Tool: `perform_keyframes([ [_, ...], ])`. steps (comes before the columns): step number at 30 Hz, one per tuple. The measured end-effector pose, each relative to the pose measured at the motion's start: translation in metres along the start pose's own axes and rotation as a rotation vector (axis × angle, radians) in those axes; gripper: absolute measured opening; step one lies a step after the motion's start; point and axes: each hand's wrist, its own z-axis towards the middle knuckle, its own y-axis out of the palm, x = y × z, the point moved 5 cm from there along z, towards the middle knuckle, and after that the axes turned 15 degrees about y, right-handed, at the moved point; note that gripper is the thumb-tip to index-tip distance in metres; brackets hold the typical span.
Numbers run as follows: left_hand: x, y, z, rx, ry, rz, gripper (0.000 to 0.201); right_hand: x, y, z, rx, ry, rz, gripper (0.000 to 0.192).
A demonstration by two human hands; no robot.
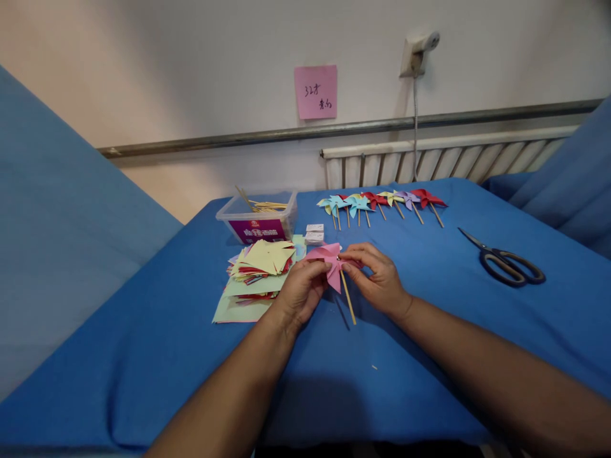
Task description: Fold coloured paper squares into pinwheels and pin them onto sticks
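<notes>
A pink paper pinwheel [330, 262] on a thin wooden stick [348, 305] is held above the blue table [429, 305]. My left hand [300, 291] grips its left blades and my right hand [377, 277] pinches its centre from the right. The stick points down toward me. Just left of my left hand lies a pile of cut coloured paper squares [258, 270].
A row of finished pinwheels [382, 202] lies at the table's back. A clear plastic box [260, 219] holds wooden sticks. Two small white boxes [314, 234] sit beside it. Scissors [506, 261] lie at the right. A radiator and pink note are on the wall.
</notes>
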Motion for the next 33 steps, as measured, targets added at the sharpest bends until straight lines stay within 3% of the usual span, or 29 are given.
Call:
perform_keyframes([
  [12, -0.0010, 0.0011, 0.0014, -0.078, -0.032, -0.102, 0.018, -0.0015, -0.0060, 0.0022, 0.069, 0.038, 0.027, 0.019],
  [27, -0.0042, 0.0030, 0.0000, -0.041, -0.034, -0.028, 0.025, -0.0064, -0.0021, -0.0016, 0.031, 0.034, 0.029, 0.019],
  [33, 0.0011, 0.0063, -0.0016, -0.046, 0.054, 0.010, 0.025, -0.0075, 0.0000, -0.0036, 0.017, 0.000, 0.007, 0.019],
])
